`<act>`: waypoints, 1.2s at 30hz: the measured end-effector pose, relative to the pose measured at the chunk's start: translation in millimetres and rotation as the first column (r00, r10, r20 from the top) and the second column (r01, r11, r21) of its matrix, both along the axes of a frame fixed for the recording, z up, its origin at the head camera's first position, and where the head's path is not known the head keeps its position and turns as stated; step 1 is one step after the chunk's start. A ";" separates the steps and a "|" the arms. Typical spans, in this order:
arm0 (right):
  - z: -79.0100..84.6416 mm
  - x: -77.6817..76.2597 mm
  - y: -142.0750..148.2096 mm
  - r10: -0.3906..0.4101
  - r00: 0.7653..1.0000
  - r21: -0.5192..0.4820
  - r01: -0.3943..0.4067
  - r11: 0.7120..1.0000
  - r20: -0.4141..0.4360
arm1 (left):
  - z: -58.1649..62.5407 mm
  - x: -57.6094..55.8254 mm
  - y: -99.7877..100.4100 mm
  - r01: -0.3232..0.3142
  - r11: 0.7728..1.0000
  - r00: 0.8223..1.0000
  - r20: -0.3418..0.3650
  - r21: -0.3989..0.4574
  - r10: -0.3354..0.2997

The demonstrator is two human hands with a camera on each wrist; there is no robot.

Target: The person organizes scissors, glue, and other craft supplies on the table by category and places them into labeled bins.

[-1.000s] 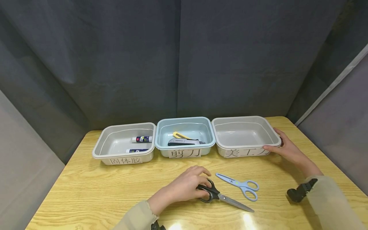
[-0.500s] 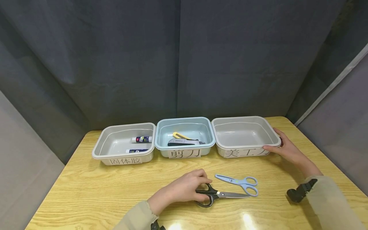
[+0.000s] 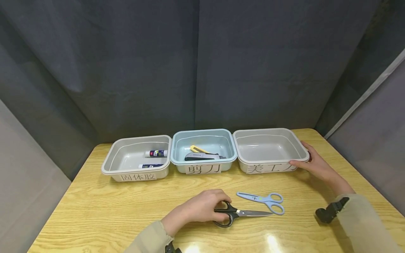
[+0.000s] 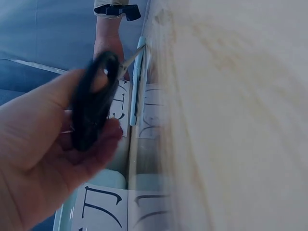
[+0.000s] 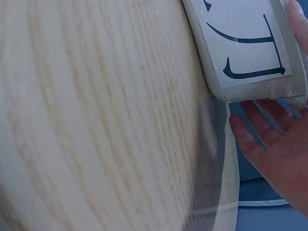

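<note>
In the head view my left hand (image 3: 205, 205) holds a pair of black-handled scissors (image 3: 231, 213) by the handle loops, near the table front. The blades point right, and their tip is close to a pair of light-blue scissors (image 3: 262, 200) lying on the table. The left wrist view shows the black handles (image 4: 91, 106) between thumb and fingers, tilted. At the right, my right hand (image 3: 319, 168) rests against the near right corner of the right grey bin (image 3: 269, 161), thumb at its front rim. In the right wrist view the fingers (image 5: 262, 127) lie straight and spread beside the bin.
A light-blue bin (image 3: 204, 131) stands in the middle with a yellow cutter (image 3: 198, 149) and a grey utility knife (image 3: 202, 155). Left of it, another grey bin (image 3: 118, 154) holds two glue sticks (image 3: 156, 153). Dark curtains (image 3: 196, 70) close off the back.
My left hand has drawn slightly toward me, and the black scissors have swung so their blades point more directly right. The light-blue scissors shifted slightly. My right hand stays in place.
</note>
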State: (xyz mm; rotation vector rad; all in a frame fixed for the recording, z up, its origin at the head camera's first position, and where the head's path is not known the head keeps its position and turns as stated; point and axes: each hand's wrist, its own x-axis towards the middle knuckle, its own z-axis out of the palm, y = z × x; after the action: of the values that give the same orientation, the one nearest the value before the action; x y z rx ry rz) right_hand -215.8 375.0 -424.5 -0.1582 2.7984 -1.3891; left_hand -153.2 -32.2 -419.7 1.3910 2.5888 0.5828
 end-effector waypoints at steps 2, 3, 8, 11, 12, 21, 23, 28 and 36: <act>-0.1 -0.1 0.1 0.000 1.000 0.002 0.000 1.000 -0.001 | -0.5 0.8 -0.4 0.004 1.000 1.000 0.018 -0.026 -0.004; 0.1 -0.1 0.3 -0.001 1.000 0.009 0.001 1.000 -0.002 | -0.8 1.0 -0.3 0.006 0.999 1.000 0.020 -0.037 -0.005; 0.3 -0.8 0.6 0.009 1.000 -0.023 -0.010 1.000 -0.016 | -2.2 1.0 1.1 0.015 0.998 1.000 -0.017 -0.064 -0.016; 0.6 -0.7 0.1 0.013 1.000 -0.033 -0.014 0.999 -0.025 | -3.9 1.0 2.7 0.007 0.998 1.000 -0.027 -0.069 -0.009; 0.7 -0.5 -0.2 0.014 1.000 -0.033 -0.015 0.999 -0.025 | -4.9 1.2 3.4 0.006 0.998 1.000 -0.019 -0.070 -0.007; 2.4 2.4 -2.6 0.005 1.000 -0.018 -0.005 1.000 -0.008 | -10.3 7.6 9.7 -0.008 0.992 1.000 0.019 -0.122 0.011; 2.5 2.2 -2.6 0.003 1.000 -0.015 -0.003 1.000 0.006 | -9.2 9.6 11.2 -0.014 0.991 1.000 0.002 -0.131 0.015; 2.4 1.4 -2.4 0.001 1.000 -0.017 -0.001 1.000 0.021 | -5.7 11.6 12.2 -0.031 0.996 0.999 -0.022 -0.089 0.029; 3.5 1.6 -2.6 0.008 1.000 -0.023 -0.008 1.000 0.006 | -6.4 2.1 5.6 -0.023 0.998 1.000 0.006 0.054 0.023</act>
State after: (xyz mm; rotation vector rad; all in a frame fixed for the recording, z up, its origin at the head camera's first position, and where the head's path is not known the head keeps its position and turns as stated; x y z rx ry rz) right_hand -214.2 372.4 -421.0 -0.1651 2.7748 -1.4179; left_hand -151.1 -26.7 -426.1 1.3751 2.6066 0.6639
